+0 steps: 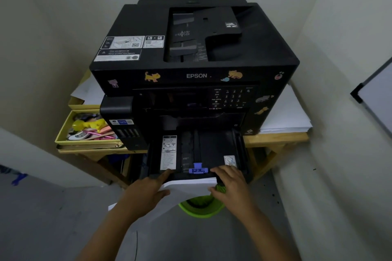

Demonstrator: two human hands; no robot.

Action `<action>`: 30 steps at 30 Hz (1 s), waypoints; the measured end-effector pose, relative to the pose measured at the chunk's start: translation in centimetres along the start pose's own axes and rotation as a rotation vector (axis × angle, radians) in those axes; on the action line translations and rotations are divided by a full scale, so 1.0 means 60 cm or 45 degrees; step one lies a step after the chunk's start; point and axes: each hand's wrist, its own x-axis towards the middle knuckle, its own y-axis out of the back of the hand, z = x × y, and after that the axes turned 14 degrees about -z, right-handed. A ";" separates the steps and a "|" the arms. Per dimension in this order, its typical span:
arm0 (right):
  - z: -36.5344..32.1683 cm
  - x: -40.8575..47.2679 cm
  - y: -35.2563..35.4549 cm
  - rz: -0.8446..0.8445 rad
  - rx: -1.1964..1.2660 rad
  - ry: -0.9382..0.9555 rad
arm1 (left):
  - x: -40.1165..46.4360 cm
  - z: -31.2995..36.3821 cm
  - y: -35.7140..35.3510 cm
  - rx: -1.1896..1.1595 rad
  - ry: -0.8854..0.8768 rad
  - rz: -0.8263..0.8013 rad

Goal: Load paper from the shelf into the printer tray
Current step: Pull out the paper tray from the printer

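Note:
A black Epson printer (pixel 196 53) stands on a wooden table. Its paper tray (pixel 212 146) is pulled out toward me and shows a bare black floor with a blue paper guide (pixel 198 169) at its front edge. A stack of white paper (pixel 186 189) is held level at the tray's front lip. My left hand (pixel 148 193) grips the stack's left side, thumb below and fingers on top. My right hand (pixel 230 184) holds the stack's right side, fingers over the tray's front right corner.
A yellow box (pixel 63 131) of stationery sits left of the printer on the wooden table (pixel 275 139). More white sheets (pixel 286 114) lie to the printer's right. A green bin (pixel 201 207) stands on the floor under the stack. Walls close in on both sides.

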 end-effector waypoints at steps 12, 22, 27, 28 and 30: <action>0.004 -0.008 -0.013 0.039 0.004 -0.004 | 0.007 -0.017 -0.023 -0.073 -0.028 -0.011; 0.003 -0.012 -0.010 0.041 -0.015 -0.002 | 0.009 -0.021 -0.033 -0.056 -0.048 -0.004; 0.001 -0.016 -0.008 0.043 -0.035 0.008 | -0.008 -0.017 -0.024 -0.110 -0.113 -0.051; -0.001 -0.017 -0.005 0.034 -0.028 0.010 | -0.016 -0.013 -0.020 -0.116 -0.131 -0.064; -0.005 -0.019 0.001 0.023 0.012 0.014 | -0.031 -0.007 -0.011 -0.111 -0.169 -0.068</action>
